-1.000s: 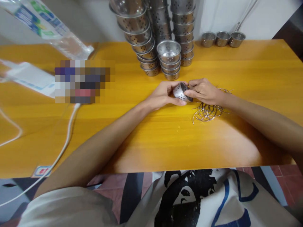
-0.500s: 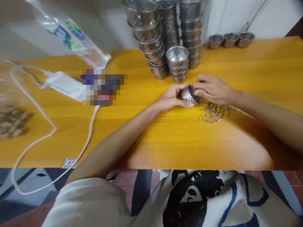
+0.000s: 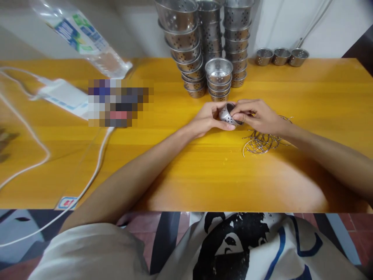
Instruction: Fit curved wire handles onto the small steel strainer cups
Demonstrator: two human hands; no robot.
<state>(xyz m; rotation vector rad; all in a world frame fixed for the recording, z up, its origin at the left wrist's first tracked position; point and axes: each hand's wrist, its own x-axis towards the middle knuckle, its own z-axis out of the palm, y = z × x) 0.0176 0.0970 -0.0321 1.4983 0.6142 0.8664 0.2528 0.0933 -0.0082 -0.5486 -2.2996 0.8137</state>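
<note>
Cupping the perforated cup (image 3: 225,115) in the left hand (image 3: 204,119), half open and curling round the wall, with thumb on the near side and fingers on the far side. Reaching into the cup's mouth with the right hand (image 3: 256,112), drawing thumb and fingers nearly together at the rim; perhaps pinching something thin there, but being too hidden to tell. Sitting, as to the cup, between both hands, low over the table (image 3: 180,186); not showing clearly whether touching the wood.

Possibly twisting or popping out of the left hand under a sideways push from the right fingers, through too loose a hold. Possibly pricking a fingertip on a wire end or a punched hole. Possibly dragging the wire pile (image 3: 260,144) through a low sweep of the right wrist. Possibly knocking the short stack (image 3: 218,79) through a sudden jerk away from the body.

Lying tilted well off upright, pointing mouth-first rightward and somewhat up, with the base toward the left palm; running roughly hand to hand along the central axis.

Farther out, rising behind the short stack, tall stacks (image 3: 190,42); standing by the wall at right, three small cups (image 3: 281,57); leaning at left, a bottle (image 3: 84,37).
</note>
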